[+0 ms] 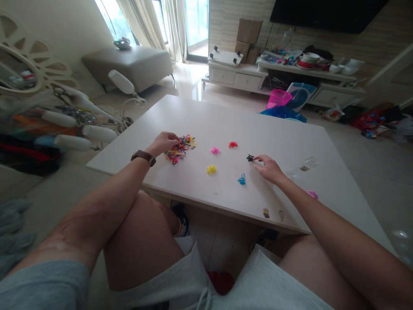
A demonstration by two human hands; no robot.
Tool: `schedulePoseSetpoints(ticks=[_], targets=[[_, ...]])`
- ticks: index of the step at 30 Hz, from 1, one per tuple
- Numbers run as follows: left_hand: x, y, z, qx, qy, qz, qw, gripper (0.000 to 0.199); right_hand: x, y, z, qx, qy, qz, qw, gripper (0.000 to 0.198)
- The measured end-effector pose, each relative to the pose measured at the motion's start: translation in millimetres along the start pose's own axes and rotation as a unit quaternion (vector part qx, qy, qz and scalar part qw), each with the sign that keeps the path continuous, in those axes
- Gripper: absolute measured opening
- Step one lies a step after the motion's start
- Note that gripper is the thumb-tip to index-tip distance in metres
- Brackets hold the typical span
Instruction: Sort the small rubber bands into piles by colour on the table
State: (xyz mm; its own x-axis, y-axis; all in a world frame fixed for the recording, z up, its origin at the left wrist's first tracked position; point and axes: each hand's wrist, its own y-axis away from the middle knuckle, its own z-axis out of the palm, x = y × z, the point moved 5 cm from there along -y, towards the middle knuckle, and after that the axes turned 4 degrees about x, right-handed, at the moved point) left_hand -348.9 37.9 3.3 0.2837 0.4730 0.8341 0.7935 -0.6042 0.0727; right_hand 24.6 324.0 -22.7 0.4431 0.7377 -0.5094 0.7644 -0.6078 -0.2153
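On the white table, my left hand (163, 143) reaches into the edge of a mixed heap (183, 147) of small colourful bits that look like rubber bands. Its fingertips are pinched together; what lies between them is too small to make out. My right hand (268, 168) rests by a little black pile (250, 158), fingertips at its edge and thumb apart from the index finger. Between the hands lie small piles sorted by colour: pink (214, 150), red (232, 144), yellow (211, 169) and blue (241, 179).
Right of my right hand lies a clear plastic container (309, 163). A pink item (312, 194) is partly behind my right forearm. Near the front edge are a yellow cartoon-figure piece (266, 213) and a small pale piece (281, 215). A pink basket (278, 98) stands beyond the table.
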Motion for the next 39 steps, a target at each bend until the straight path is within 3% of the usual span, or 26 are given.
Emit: schedulePoseSetpoints(ticks=[5, 9, 12, 21, 28, 39], targets=[[-4.3, -6.1, 4.7, -0.013, -0.139, 0.053, 0.989, 0.018, -32.9, 4.0, -16.6, 0.013, 0.037, -0.099, 0.994, 0.019], [-11.9, -7.1, 17.2, -0.041, -0.169, 0.046, 0.984, 0.025, -61.5, 14.0, -25.7, 0.007, 0.037, -0.145, 0.989, 0.014], [-13.1, -6.6, 24.3, -0.041, -0.185, 0.045, 0.981, 0.02, -71.0, 20.4, -26.5, -0.01, 0.033, -0.154, 0.987, 0.011], [-15.3, -8.6, 21.1, -0.026, -0.201, 0.02, 0.979, 0.003, -72.4, 22.8, -28.6, -0.026, 0.026, -0.154, 0.987, 0.012], [-15.7, -5.9, 19.3, -0.048, -0.182, 0.021, 0.982, 0.016, -73.1, 25.1, -28.4, -0.043, 0.016, -0.149, 0.988, 0.012], [-12.7, -3.0, 10.3, -0.03, -0.166, 0.02, 0.985, 0.013, -72.7, 26.2, -23.9, -0.059, 0.013, -0.158, 0.986, 0.011]])
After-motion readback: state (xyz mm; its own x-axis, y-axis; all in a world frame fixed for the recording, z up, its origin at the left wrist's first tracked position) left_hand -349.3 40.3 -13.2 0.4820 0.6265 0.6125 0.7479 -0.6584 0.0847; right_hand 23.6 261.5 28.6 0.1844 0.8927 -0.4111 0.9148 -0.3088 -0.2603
